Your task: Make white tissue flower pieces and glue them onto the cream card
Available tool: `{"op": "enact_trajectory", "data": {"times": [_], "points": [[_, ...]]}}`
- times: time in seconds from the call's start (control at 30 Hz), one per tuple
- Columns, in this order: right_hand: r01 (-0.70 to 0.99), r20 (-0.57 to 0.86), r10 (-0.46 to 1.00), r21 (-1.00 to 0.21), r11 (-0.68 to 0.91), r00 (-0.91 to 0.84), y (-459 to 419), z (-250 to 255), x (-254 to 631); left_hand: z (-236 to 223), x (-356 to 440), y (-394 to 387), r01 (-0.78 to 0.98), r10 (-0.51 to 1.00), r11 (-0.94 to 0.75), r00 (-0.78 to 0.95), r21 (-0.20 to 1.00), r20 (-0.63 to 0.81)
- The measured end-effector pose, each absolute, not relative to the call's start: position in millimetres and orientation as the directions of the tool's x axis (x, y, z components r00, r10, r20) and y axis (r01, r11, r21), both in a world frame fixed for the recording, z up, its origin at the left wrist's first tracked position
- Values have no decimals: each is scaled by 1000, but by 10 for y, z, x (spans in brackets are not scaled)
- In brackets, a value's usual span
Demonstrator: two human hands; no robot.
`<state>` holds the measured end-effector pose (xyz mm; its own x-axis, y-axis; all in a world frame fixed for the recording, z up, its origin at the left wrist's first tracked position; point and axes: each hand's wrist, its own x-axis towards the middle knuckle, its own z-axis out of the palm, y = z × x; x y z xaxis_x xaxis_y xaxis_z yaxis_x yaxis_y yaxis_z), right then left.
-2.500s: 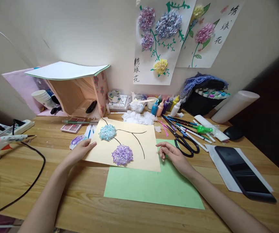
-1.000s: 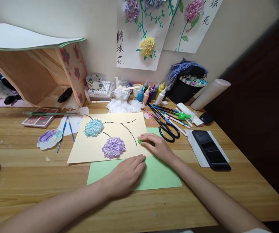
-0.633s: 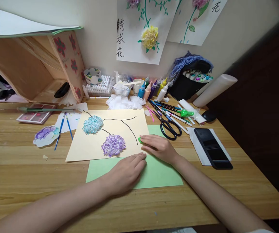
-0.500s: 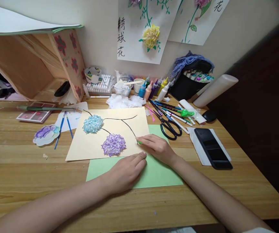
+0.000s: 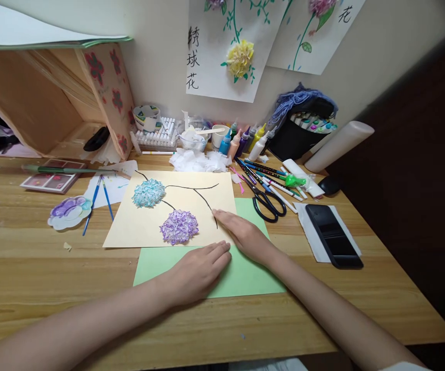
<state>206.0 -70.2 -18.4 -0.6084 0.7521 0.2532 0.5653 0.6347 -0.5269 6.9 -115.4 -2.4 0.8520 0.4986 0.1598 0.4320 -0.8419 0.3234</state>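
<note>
A cream sheet (image 5: 125,232) carries a fluffy blue flower (image 5: 148,193), a fluffy purple flower (image 5: 179,226) and thin dark branch lines. Under its lower right part lies a green sheet (image 5: 156,263). My right hand (image 5: 243,232) rests flat on the cream sheet's right side, fingertips over the lower end of the branch line; anything beneath the fingers is hidden. My left hand (image 5: 202,268) lies palm down on the green sheet, its slightly bent fingers close to the cream sheet's lower edge and my right hand. I see nothing held in it.
Black scissors (image 5: 266,203) lie right of the papers, beside several pens and a phone (image 5: 334,236). At left are a palette (image 5: 69,212), thin brushes (image 5: 93,206) and a paint box (image 5: 54,180). White paper scraps (image 5: 201,161) and paint bottles (image 5: 241,141) line the back.
My right hand has slid slightly up and left over the branch line. A small green piece that showed by its fingertips is now covered. My left hand stays almost in place.
</note>
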Motion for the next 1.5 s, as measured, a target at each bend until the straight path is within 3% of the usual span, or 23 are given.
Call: {"op": "enact_trajectory", "data": {"times": [0.1, 0.2, 0.43, 0.83, 1.03, 1.27, 1.5], "points": [[663, 240, 761, -379, 646, -603, -816, -166, 2137, -19, 67, -1141, 432, 501, -835, 853, 341, 146], [653, 211, 720, -312, 690, -661, -986, -116, 2179, -11, 71, -1129, 431, 491, -840, 863, 329, 122], [700, 67, 758, -338, 629, -649, -705, -94, 1981, 27, 81, -1118, 439, 477, -848, 876, 298, 68], [658, 85, 752, -425, 621, -654, -797, -120, 2113, 34, 61, -1102, 433, 477, -834, 877, 343, 52], [774, 66, 850, -381, 505, -522, -532, -101, 2211, 43, 65, -1107, 448, 480, -831, 877, 330, 18], [693, 22, 752, -370, 618, -659, -848, -48, 2152, 33, 81, -1113, 445, 478, -836, 878, 320, 29], [783, 36, 824, -292, 550, -565, -329, -108, 2020, 11, 76, -1125, 453, 482, -842, 876, 293, 30]]}}
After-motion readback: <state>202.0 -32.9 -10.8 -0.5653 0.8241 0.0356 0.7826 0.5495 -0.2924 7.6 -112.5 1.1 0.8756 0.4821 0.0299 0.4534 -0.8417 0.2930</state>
